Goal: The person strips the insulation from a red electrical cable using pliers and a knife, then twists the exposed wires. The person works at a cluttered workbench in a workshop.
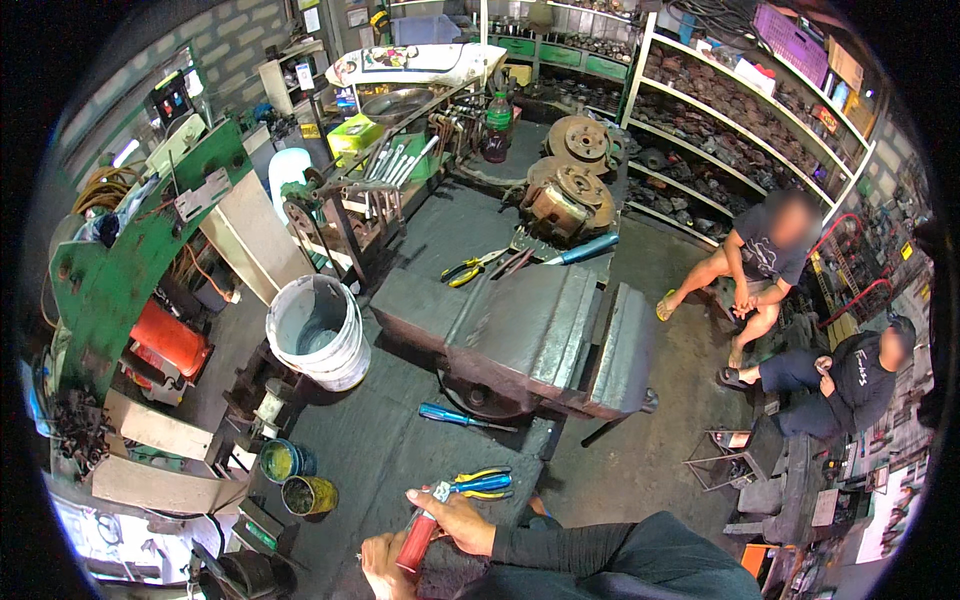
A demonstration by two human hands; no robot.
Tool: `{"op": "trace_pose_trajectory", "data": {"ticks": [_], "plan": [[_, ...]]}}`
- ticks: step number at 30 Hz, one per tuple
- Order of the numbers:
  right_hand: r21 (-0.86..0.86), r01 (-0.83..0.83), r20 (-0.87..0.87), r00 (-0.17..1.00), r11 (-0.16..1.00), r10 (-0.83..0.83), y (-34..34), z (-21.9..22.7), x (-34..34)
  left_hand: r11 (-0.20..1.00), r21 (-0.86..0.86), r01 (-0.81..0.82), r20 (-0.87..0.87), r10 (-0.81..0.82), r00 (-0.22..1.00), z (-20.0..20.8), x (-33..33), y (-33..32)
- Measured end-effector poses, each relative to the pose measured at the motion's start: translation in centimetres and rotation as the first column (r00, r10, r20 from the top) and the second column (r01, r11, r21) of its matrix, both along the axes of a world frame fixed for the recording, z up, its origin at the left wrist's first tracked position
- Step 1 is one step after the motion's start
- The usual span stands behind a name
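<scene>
Near the bench's front edge, my right hand [462,522] is closed round a red cylindrical piece [417,543] with a pale upper end. Its exact kind is hard to make out. My left hand [385,568] grips the lower end of the same piece, its fingers curled. Just beyond my right hand are pliers [484,484] with blue and yellow handles; I cannot tell whether they touch the red piece. Farther off, a blue-handled screwdriver [462,416] lies in front of a big metal bench vise [530,340].
Yellow-and-black pliers [468,271] and a blue-handled tool [585,249] lie behind the vise, near rusty brake discs [578,142]. A white bucket [318,332] and two small cans [309,495] stand at left. Two people [770,250] sit at right, before loaded shelves [720,130].
</scene>
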State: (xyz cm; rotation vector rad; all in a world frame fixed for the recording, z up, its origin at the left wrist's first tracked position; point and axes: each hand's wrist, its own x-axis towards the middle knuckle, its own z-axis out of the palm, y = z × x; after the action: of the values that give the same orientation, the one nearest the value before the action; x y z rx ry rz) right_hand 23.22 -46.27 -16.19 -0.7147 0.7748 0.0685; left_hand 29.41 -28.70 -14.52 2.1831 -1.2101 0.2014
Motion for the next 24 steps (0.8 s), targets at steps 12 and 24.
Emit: {"op": "trace_pose_trajectory", "data": {"ticks": [12, 24], "plan": [[0.118, 0.105, 0.126, 0.985, 0.987, -0.12, -1.0, 0.4, -1.3, 1.0, 0.018, -0.003, -0.109, 0.005, 0.994, 0.7, -0.6, 0.1], [-0.128, 0.141, -0.019, 0.989, 0.982, -0.145, -4.7, 2.8, -3.3, 0.892, 0.058, -0.449, -0.42, 0.43, 0.799, 1.3, 0.7, 1.8]]}}
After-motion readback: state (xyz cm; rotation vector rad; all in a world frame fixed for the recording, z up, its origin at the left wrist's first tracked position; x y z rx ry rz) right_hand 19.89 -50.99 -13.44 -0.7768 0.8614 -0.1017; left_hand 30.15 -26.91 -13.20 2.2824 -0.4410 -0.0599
